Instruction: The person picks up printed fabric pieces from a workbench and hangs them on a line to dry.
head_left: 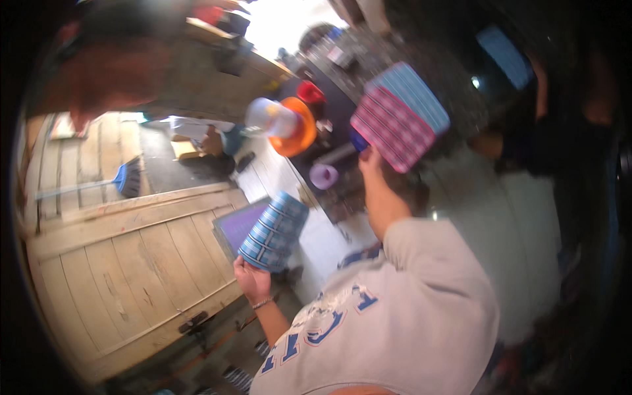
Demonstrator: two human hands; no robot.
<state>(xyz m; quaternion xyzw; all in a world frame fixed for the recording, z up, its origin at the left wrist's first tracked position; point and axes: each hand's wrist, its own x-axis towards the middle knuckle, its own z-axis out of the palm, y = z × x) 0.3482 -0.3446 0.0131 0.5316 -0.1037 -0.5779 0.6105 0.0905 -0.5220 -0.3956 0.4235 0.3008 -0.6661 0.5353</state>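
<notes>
My left hand [252, 280], with a bracelet at the wrist, grips the lower edge of a blue plaid panel [275, 232]; the panel is smeared by motion. Farther up and to the right, my right hand [370, 160] is closed at the edge of a flat pink plaid panel [394, 129] with rounded corners. A light blue striped panel [415, 95] lies against the pink one, partly behind it. Something dark blue [359, 139] shows beside my right fingers; blur hides whether it is a handle.
Orange [293, 128], translucent white [266, 117], red [310, 93] and purple [324, 176] plastic items sit on a dark surface ahead. At left are a wooden door [131, 283] and a blue broom [125, 179]. Another person [553, 125] stands at right near a blue panel [505, 56].
</notes>
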